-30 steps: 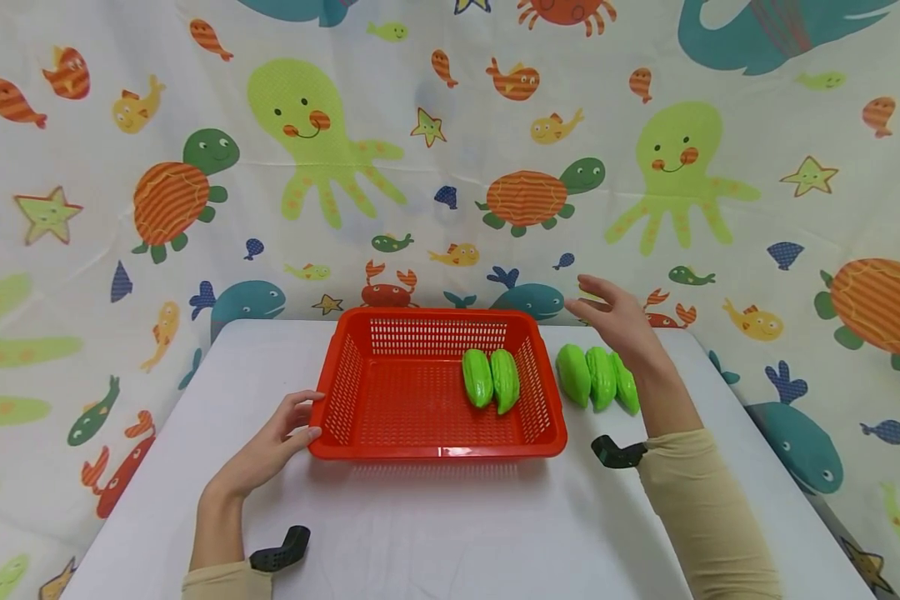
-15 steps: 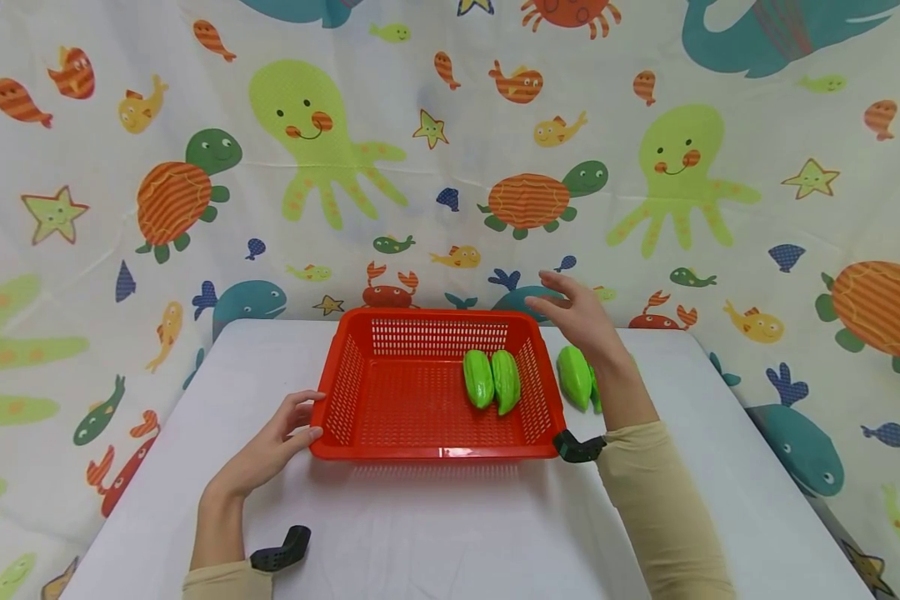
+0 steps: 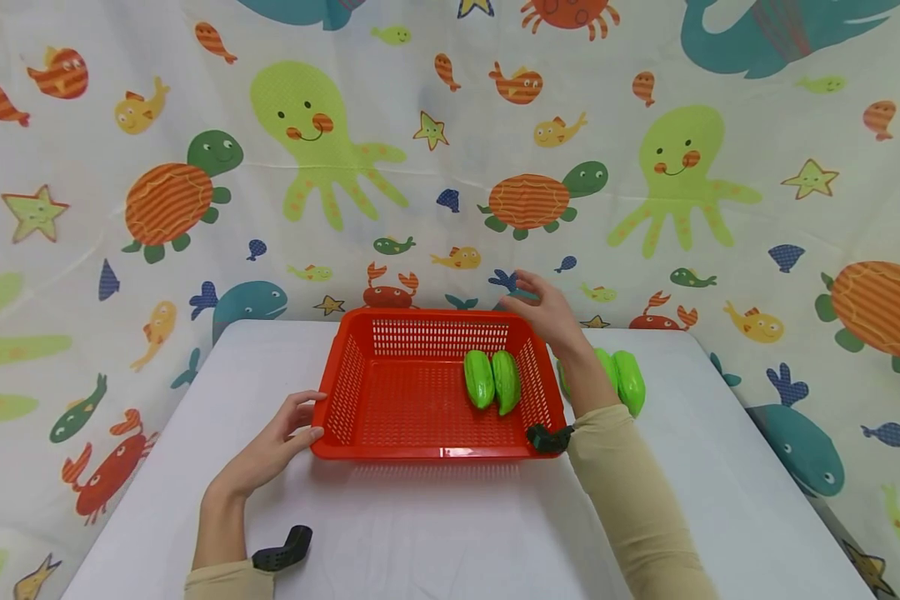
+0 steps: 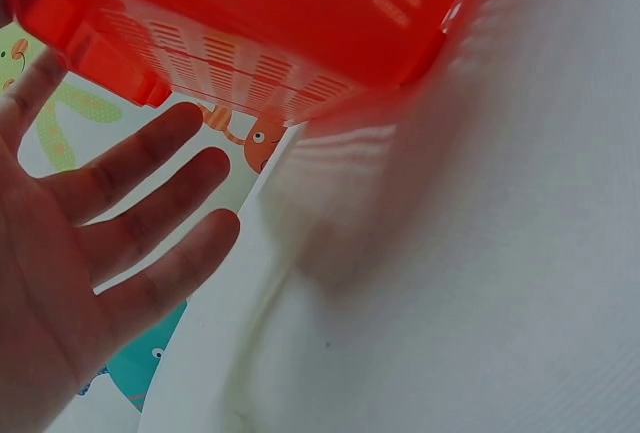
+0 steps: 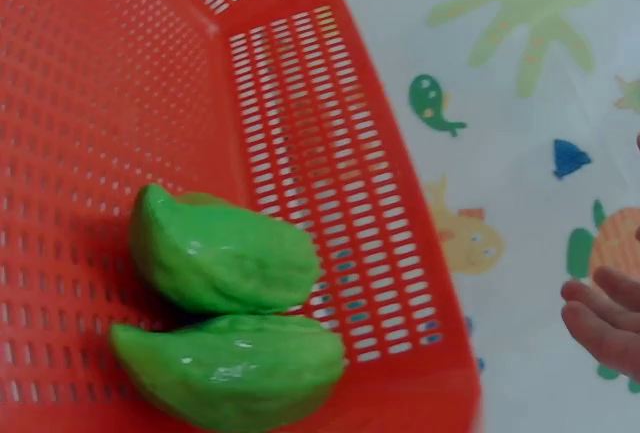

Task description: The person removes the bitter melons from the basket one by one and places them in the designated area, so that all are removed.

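A red plastic basket (image 3: pixel 420 454) with slotted walls stands on the white table. Inside, toward its right side, two green ridged fruits (image 3: pixel 506 382) lie side by side; the right wrist view shows these fruits (image 5: pixel 225 258) near the slotted wall. My left hand (image 3: pixel 270 446) touches the basket's left rim. In the left wrist view, several fingers of that left hand (image 4: pixel 110 223) are straight and spread below the rim. My right hand (image 3: pixel 547 317) hovers over the back right corner of the basket, holding nothing. Its fingertips show at the edge of the right wrist view.
To the right of the basket lie more green fruits (image 3: pixel 630 383), partly hidden by my right forearm. A white curtain (image 3: pixel 450 167) printed with sea animals hangs behind the table. Black wrist devices (image 3: pixel 283 550) sit at both sleeves.
My right hand has moved left, from above the fruits on the table to the basket's back right corner. The left hand, basket and fruits have stayed put.
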